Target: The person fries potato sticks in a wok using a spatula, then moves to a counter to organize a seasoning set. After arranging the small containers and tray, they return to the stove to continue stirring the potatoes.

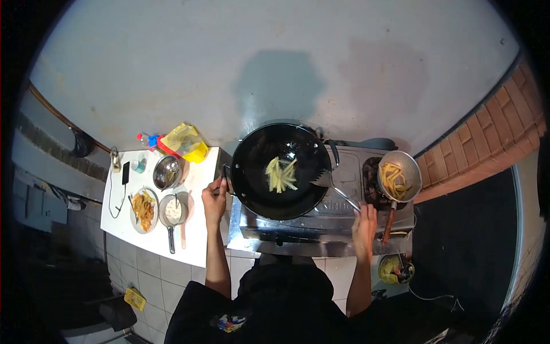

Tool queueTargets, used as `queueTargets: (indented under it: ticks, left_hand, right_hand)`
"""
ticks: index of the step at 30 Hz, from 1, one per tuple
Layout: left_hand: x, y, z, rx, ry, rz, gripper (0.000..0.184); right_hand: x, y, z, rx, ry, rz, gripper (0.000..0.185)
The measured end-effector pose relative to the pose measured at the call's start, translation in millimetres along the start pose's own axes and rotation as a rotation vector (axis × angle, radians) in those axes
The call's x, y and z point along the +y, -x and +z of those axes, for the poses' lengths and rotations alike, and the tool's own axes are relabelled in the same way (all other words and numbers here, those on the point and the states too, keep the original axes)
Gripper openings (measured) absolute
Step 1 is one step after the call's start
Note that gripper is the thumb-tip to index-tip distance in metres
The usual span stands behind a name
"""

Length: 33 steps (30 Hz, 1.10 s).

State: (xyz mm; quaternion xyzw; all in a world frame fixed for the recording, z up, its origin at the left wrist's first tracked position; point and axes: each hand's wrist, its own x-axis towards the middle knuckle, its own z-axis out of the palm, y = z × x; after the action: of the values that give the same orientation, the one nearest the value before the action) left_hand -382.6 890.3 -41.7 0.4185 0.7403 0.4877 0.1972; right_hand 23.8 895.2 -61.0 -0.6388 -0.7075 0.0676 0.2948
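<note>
A large black wok rests on the stove, with a small heap of pale cut potato sticks in its middle. My left hand is closed around the wok's left loop handle. In my right hand is the handle of a metal slotted turner. The turner's blade lies over the wok's right rim, apart from the potato sticks. To the right, a metal strainer or pan with a wooden handle holds golden fries; it sits over the second burner.
On the white table at left are a plate of fried food, a metal bowl, a saucepan with white contents, a phone and a yellow bag. A brick edge borders the stove at right.
</note>
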Motion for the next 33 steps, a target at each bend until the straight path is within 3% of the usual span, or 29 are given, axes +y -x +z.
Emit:
queueTargets:
  ticks: [3,13,15,18,22,33]
  left_hand:
    - [1.4,-0.9,-1.3,0.012,-0.033,-0.002,0.037]
    - [8.2,4.3,1.4,0.048,-0.016,-0.044,0.033]
    - [13.9,5.3,1.1,0.052,-0.008,-0.061,0.032]
    - [14.1,9.4,4.7,0.065,0.007,-0.048,0.032]
    - [7.8,9.4,6.1,0.112,-0.004,-0.045,0.03]
    - [10.6,10.1,10.3,0.148,-0.015,-0.059,0.028]
  right_hand:
    - [-11.4,-19.2,-10.9,0.064,-0.029,-0.08,0.023]
    - [-71.9,-84.5,4.9,0.263,-0.758,0.138,0.013]
    - [-78.1,-96.7,12.5,0.265,-0.752,0.092,0.011]
    - [-95.2,-117.0,13.2,0.312,-0.659,-0.163,0.009]
    - [-107.9,-138.3,13.3,0.152,-0.493,-0.202,0.012]
    - [-107.9,-139.2,48.8,0.119,-0.637,-0.32,0.014]
